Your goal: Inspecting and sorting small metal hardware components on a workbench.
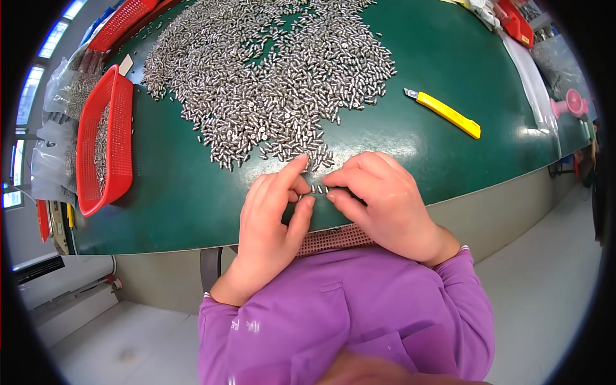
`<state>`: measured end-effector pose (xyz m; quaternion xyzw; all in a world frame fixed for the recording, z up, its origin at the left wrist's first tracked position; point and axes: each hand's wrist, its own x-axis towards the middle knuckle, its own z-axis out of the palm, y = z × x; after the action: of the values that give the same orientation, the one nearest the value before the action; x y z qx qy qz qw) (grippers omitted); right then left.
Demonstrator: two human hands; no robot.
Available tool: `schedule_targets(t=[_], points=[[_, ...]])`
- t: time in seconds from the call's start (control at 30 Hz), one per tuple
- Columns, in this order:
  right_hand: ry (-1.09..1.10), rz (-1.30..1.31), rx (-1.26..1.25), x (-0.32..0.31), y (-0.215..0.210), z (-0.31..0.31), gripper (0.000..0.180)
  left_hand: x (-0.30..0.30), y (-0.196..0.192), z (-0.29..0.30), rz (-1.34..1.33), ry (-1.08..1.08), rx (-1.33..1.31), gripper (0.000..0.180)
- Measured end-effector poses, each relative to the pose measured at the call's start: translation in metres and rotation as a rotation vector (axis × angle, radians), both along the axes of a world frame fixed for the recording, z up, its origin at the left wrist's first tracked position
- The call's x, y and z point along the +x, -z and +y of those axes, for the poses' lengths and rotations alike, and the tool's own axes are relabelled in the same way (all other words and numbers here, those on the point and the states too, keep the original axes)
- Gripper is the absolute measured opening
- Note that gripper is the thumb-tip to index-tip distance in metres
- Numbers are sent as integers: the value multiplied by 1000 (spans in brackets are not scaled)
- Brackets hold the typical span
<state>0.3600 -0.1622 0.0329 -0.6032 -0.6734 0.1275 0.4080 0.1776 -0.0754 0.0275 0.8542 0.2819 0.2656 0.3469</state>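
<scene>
Many small silvery metal pieces, short with tapered ends, lie in a wide heap [256, 96] on the green tabletop [173, 218]. At the heap's near edge, close to the table's front edge, a few such metal pieces [319, 189] stand in a short row between my hands. My left hand [266, 208] is left of the row, its index finger stretched toward the heap and its thumb apart; another piece shows by its fingers. My right hand [385, 202] has thumb and index finger closed around the row's right end piece; the exact contact is partly hidden.
A yellow utility knife [446, 114] lies to the right of the heap, its blade end toward it. On the left stands a red basket [122, 160] with more metal pieces, beside clear bags [54, 154]. A brown mesh basket [333, 239] shows below the table's front edge.
</scene>
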Motion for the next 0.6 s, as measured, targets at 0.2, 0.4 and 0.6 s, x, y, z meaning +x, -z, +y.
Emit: schedule_targets(t=[0.2, 0.4, 0.6], points=[[48, -35, 14, -3, 1, 2, 19, 4, 1, -1, -22, -43, 3, 59], [51, -35, 19, -3, 4, 3, 17, 5, 1, -1, -10, -49, 10, 59], [67, -27, 14, -5, 2, 3, 16, 6, -2, -2, 23, -61, 6, 60]])
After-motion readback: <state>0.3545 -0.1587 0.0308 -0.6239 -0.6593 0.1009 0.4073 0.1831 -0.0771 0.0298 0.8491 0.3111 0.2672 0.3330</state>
